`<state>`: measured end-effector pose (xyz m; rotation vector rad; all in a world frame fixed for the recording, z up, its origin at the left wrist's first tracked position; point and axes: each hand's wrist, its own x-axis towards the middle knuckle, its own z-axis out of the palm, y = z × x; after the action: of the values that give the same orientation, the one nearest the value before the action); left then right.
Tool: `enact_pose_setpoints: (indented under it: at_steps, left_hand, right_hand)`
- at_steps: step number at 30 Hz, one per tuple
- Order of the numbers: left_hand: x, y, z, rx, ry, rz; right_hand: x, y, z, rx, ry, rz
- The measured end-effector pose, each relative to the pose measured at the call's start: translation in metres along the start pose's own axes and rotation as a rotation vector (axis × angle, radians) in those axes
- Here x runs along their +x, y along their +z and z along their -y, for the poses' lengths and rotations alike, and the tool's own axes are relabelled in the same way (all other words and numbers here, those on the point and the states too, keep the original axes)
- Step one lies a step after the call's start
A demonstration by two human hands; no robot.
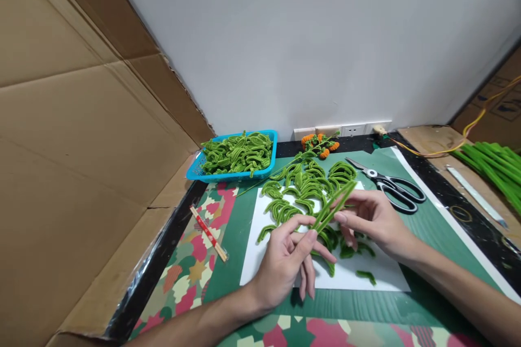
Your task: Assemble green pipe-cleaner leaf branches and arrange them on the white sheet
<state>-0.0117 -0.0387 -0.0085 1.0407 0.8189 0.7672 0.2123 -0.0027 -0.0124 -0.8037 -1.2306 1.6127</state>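
Observation:
A green pipe cleaner [334, 207], apparently folded into two strands, slants up to the right between my hands. The thumb and index finger of my left hand [291, 252] pinch its lower end, the other fingers loosely curled. My right hand [372, 222] has thumb and fingers closed around its upper part; the exact contact is partly hidden. Beneath both hands, many curved green pipe cleaner pieces [285, 211] lie on a white sheet [260, 265]. A short bent piece [366, 276] sits apart near the sheet's front edge.
A blue basket [228, 177] heaped with green pieces stands at the back left. An orange-flowered stem [321, 145] lies behind the sheet. Scissors [391, 184] rest to the right. Wrapped chopsticks [209, 234] lie left; straight green stems [494, 165] and a white-handled tool [476, 195] far right.

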Motion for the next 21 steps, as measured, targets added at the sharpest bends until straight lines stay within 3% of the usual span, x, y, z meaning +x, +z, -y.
enact_pose_setpoints:
  at_steps: [6,13,21]
  left_hand:
    - [-0.0029,0.0022,-0.0025,0.015,-0.016,0.037]
    - [-0.0039,0.0004,-0.0025,0.06,-0.056,0.051]
    - [-0.0063,0.0005,-0.0037,0.151,-0.084,0.043]
  right_hand:
    - [-0.0029,0.0124,0.0033,-0.075,-0.011,0.013]
    - [-0.0044,0.0093,0.0016,-0.072,-0.078,-0.125]
    - [-0.0052,0.0084,0.0021,0.008,-0.029,-0.142]
